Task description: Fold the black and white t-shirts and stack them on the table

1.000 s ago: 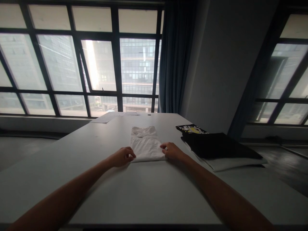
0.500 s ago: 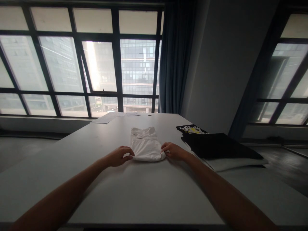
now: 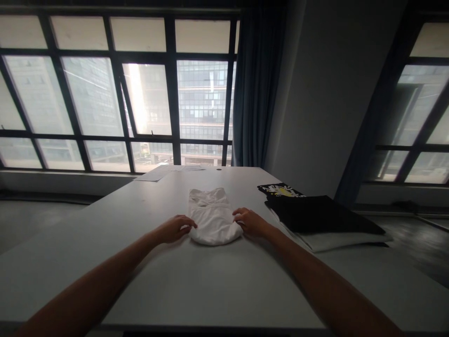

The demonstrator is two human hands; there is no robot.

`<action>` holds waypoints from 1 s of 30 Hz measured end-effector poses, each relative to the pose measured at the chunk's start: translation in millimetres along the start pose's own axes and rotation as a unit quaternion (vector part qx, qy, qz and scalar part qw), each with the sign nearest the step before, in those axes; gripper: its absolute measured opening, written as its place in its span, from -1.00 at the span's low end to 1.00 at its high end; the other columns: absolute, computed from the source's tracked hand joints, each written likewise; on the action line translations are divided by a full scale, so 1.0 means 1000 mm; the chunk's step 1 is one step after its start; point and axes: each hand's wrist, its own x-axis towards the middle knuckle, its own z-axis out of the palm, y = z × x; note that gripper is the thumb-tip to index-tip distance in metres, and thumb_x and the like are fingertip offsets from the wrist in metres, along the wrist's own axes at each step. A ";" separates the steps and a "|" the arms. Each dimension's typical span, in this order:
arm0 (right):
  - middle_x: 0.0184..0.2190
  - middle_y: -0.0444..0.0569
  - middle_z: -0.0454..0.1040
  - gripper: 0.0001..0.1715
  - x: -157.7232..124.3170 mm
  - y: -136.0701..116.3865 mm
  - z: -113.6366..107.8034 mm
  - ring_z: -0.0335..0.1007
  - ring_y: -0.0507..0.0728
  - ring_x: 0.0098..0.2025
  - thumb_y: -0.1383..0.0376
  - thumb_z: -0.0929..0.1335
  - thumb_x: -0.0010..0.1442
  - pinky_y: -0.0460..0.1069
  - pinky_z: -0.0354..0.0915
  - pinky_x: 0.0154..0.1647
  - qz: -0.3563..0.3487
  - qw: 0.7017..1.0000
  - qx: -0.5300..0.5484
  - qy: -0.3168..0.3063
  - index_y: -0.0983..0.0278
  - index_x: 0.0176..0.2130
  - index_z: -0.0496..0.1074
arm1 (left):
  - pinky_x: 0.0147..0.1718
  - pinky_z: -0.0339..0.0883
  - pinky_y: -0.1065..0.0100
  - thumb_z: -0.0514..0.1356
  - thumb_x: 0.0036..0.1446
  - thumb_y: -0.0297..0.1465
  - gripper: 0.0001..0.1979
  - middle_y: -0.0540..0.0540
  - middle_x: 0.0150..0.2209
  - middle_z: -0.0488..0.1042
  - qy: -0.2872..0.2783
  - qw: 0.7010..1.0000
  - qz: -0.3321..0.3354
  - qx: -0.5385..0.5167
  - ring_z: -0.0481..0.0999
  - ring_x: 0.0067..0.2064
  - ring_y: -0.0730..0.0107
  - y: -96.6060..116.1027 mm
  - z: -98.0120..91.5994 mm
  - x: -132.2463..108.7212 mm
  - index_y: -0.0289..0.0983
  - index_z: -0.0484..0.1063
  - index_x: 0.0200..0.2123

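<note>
A folded white garment (image 3: 211, 215) lies lengthwise in the middle of the grey table (image 3: 217, 285). Its near end bulges up in a rounded fold. My left hand (image 3: 176, 228) pinches the near left corner of the garment. My right hand (image 3: 249, 222) pinches the near right corner. Both hands rest low on the tabletop with fingers closed on the cloth.
A stack of folded clothes (image 3: 321, 220), black on top with a printed piece behind, lies to the right. Papers (image 3: 156, 173) lie at the table's far edge. Large windows (image 3: 140, 98) and a dark curtain (image 3: 254, 89) stand behind the table.
The garment's near edge, flat a second ago, has been lifted and rolled into a rounded fold by both hands. The hands have stayed at the near corners.
</note>
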 end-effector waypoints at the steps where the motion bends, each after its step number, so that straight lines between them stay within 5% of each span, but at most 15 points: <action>1: 0.01 0.14 0.52 -0.68 0.000 -0.001 -0.002 0.42 0.25 0.06 0.46 0.30 0.15 0.13 0.29 0.13 -0.010 1.000 0.017 0.001 0.29 -0.19 0.61 | -0.04 0.35 0.26 -0.01 0.32 -0.19 -0.63 -0.16 -0.14 0.60 0.005 1.000 -0.005 0.002 0.53 -0.11 0.24 0.003 -0.002 0.000 -0.22 0.53 -0.12; 5: -0.08 0.07 0.57 -0.64 -0.004 -0.006 -0.021 0.44 0.19 -0.01 0.44 0.26 0.13 0.07 0.30 0.08 -0.029 0.990 0.134 -0.038 0.29 -0.14 0.57 | -0.28 0.34 0.38 0.06 0.28 -0.14 -0.64 -0.07 -0.39 0.54 0.012 0.999 0.018 -0.042 0.44 -0.35 0.37 0.015 -0.017 0.000 -0.28 0.50 -0.28; 11: -0.33 -0.05 0.55 -0.75 -0.010 -0.021 -0.054 0.43 0.15 -0.25 0.22 0.33 0.15 0.02 0.32 -0.13 -0.035 0.949 0.297 -0.103 0.34 -0.33 0.52 | -0.40 0.27 0.44 0.19 0.19 -0.14 -0.66 -0.02 -0.45 0.46 0.011 0.981 0.048 -0.186 0.36 -0.40 0.44 0.035 -0.044 -0.006 -0.33 0.47 -0.39; 16: -0.42 -0.09 0.49 -0.66 -0.009 -0.030 -0.059 0.37 0.10 -0.32 0.09 0.42 0.10 0.00 0.32 -0.19 -0.029 0.911 0.401 -0.090 0.35 -0.38 0.47 | -0.41 0.35 0.35 0.29 0.08 -0.05 -0.60 -0.03 -0.49 0.46 0.031 0.925 0.030 -0.378 0.44 -0.42 0.36 0.042 -0.055 -0.011 -0.33 0.48 -0.42; 19: -0.36 -0.04 0.51 -0.51 0.001 -0.027 -0.046 0.41 0.12 -0.30 -0.05 0.38 0.14 0.02 0.34 -0.20 0.004 0.895 0.447 -0.021 0.35 -0.29 0.47 | -0.33 0.41 0.27 0.31 0.01 0.01 -0.53 -0.07 -0.46 0.52 0.117 0.900 -0.030 -0.418 0.50 -0.37 0.27 0.035 -0.052 -0.005 -0.33 0.51 -0.37; 22: -0.32 0.03 0.54 -0.47 0.015 -0.020 -0.025 0.46 0.13 -0.32 -0.05 0.26 0.27 0.03 0.35 -0.22 0.123 0.903 0.399 0.099 0.36 -0.13 0.45 | -0.25 0.44 0.20 0.27 0.00 0.08 -0.41 -0.14 -0.34 0.58 0.221 0.879 -0.135 -0.400 0.55 -0.31 0.23 0.016 -0.039 0.006 -0.36 0.50 -0.21; 25: -0.26 0.08 0.57 -0.54 0.022 -0.019 -0.008 0.50 0.17 -0.23 0.09 0.23 0.33 0.04 0.33 -0.13 0.248 0.931 0.236 0.125 0.35 0.03 0.41 | -0.12 0.45 0.09 0.26 -0.05 0.10 -0.25 -0.31 -0.09 0.58 0.241 0.895 -0.251 -0.278 0.59 -0.14 0.06 -0.008 -0.023 0.013 -0.37 0.42 0.03; 27: -0.13 0.13 0.56 -0.52 0.022 -0.024 -0.002 0.49 0.20 -0.10 0.13 0.25 0.33 0.05 0.30 -0.04 0.255 0.950 0.144 0.105 0.34 0.11 0.38 | -0.01 0.40 0.03 0.22 0.00 0.09 -0.23 -0.39 0.10 0.48 0.226 0.924 -0.270 -0.147 0.53 0.03 -0.06 -0.016 -0.012 0.014 -0.36 0.37 0.12; 30: 0.06 0.17 0.48 -0.50 0.020 -0.043 0.001 0.40 0.23 0.08 0.13 0.25 0.32 0.08 0.24 0.10 0.187 0.974 0.077 0.103 0.33 0.15 0.38 | 0.15 0.28 0.04 0.01 0.21 0.04 -0.33 -0.32 0.20 0.40 0.174 0.966 -0.194 -0.013 0.39 0.20 -0.02 -0.008 0.004 0.016 -0.32 0.36 0.17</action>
